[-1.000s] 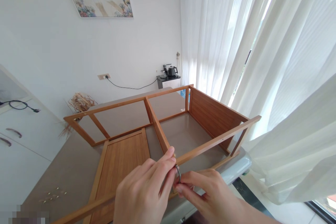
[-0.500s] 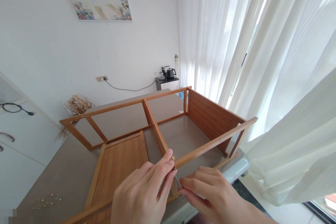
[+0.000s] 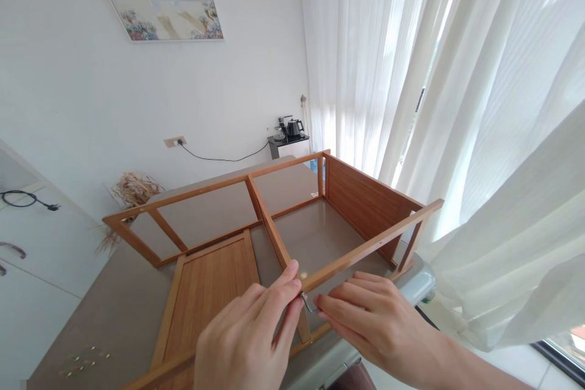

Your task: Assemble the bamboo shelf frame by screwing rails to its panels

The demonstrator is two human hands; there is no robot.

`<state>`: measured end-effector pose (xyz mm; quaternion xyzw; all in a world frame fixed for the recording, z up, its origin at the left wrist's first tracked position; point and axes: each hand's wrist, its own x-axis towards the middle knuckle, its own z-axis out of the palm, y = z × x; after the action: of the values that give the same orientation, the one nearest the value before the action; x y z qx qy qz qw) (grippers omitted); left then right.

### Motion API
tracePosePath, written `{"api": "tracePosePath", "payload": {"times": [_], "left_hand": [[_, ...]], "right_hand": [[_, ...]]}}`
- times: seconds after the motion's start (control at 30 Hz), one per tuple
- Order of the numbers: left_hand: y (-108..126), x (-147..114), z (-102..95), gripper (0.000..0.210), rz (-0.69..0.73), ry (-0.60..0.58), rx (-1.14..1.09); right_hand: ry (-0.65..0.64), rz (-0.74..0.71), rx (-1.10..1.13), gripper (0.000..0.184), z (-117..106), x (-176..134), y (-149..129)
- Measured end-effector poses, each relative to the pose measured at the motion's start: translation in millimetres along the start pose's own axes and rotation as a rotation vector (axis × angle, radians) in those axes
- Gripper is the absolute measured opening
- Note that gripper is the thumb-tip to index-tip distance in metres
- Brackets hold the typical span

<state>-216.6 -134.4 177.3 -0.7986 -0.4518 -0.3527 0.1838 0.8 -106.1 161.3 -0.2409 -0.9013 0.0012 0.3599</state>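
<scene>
L hand (image 3: 249,332): clamped on wooden frame (image 3: 372,246)
R hand (image 3: 377,317): pinching bent key (image 3: 308,306)
Key: imo we seat it fully, w/o tilt

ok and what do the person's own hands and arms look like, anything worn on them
The left hand and right hand are bare, with no gloves or rings visible. The right forearm shows no sleeve, watch or bracelet; the left forearm is out of view.

Bare left hand (image 3: 249,338) here, slim tapering fingers (image 3: 284,280), right hand (image 3: 372,317) equally bare, rounded knuckles, uncovered wrist, uncovered forearm (image 3: 450,358)
</scene>
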Motion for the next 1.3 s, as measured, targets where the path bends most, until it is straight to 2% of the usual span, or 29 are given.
{"api": "tracePosePath", "payload": {"times": [0.2, 0.33, 0.4, 0.57, 0.67, 0.73, 0.87, 1.0, 1.17, 1.3], "left_hand": [[1, 0, -0.7, 0.011, 0.006, 0.002, 0.003], [1, -1, 0.4, 0.012, 0.004, -0.001, -0.006], [1, 0, 1.2, 0.011, 0.001, 0.011, -0.009], [2, 2, 1.0, 0.012, 0.006, 0.027, -0.026], [3, 3, 0.1, 0.011, 0.000, 0.022, -0.039], [3, 4, -0.1, 0.011, -0.010, 0.009, -0.045], [4, 2, -0.2, 0.010, -0.033, 0.000, -0.039], [4, 0, -0.4, 0.009, -0.039, 0.002, -0.035], [5, 2, -0.5, 0.010, -0.030, 0.022, -0.028], [5, 3, -0.6, 0.009, -0.030, 0.030, -0.029]], "right_hand": [[-0.044, -0.059, -0.104, 0.025, -10, 3, 0], [-0.067, -0.035, -0.051, 0.029, -8, 5, -2], [-0.084, 0.051, 0.070, 0.027, -1, 3, -4], [-0.189, 0.399, 0.451, 0.020, 18, -1, -9], [-0.214, 0.494, 0.563, 0.018, 24, -2, -12], [-0.187, 0.461, 0.546, 0.020, 28, -2, -13], [-0.058, 0.309, 0.377, 0.021, 34, -7, -13], [-0.112, 0.368, 0.404, 0.019, 34, -11, -13], [-0.022, 0.139, 0.240, 0.013, 30, -14, -8], [0.000, 0.091, 0.157, 0.011, 23, -10, -1]]}}
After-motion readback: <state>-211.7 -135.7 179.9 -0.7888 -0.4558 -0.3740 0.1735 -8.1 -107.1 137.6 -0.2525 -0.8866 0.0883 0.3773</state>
